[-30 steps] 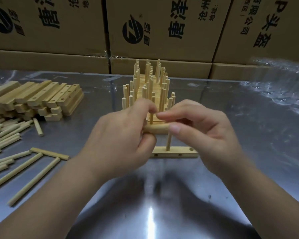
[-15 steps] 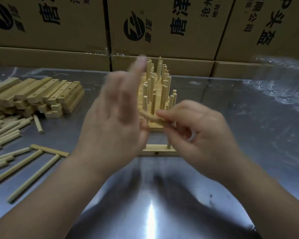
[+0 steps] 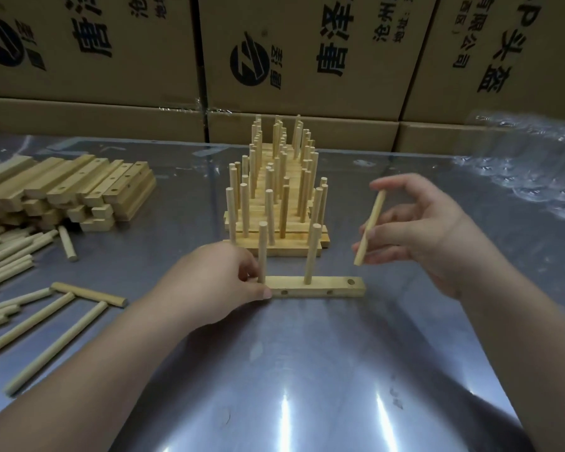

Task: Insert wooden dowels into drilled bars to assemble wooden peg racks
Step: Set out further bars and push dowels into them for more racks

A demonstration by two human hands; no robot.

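A drilled wooden bar [image 3: 317,287] lies on the metal table [image 3: 307,370] in front of me. Two dowels stand upright in it, one at the left end [image 3: 262,252] and one in the middle [image 3: 312,254]. An empty hole shows at its right end [image 3: 350,282]. My left hand [image 3: 216,282] grips the bar's left end, fingers around the base of the left dowel. My right hand [image 3: 418,230] holds a loose dowel [image 3: 370,228] nearly upright, above and to the right of the bar.
Finished peg racks [image 3: 274,203] are stacked just behind the bar. Undrilled-looking bars are piled [image 3: 69,190] at the left, with loose dowels [image 3: 30,305] spread in front of them. Cardboard boxes [image 3: 307,60] wall off the back. Crumpled clear plastic [image 3: 522,164] lies at the right.
My left hand dropped from in front of the racks onto the bar's left end. A second dowel now stands in the bar. My right hand moved right, holding one dowel upright.
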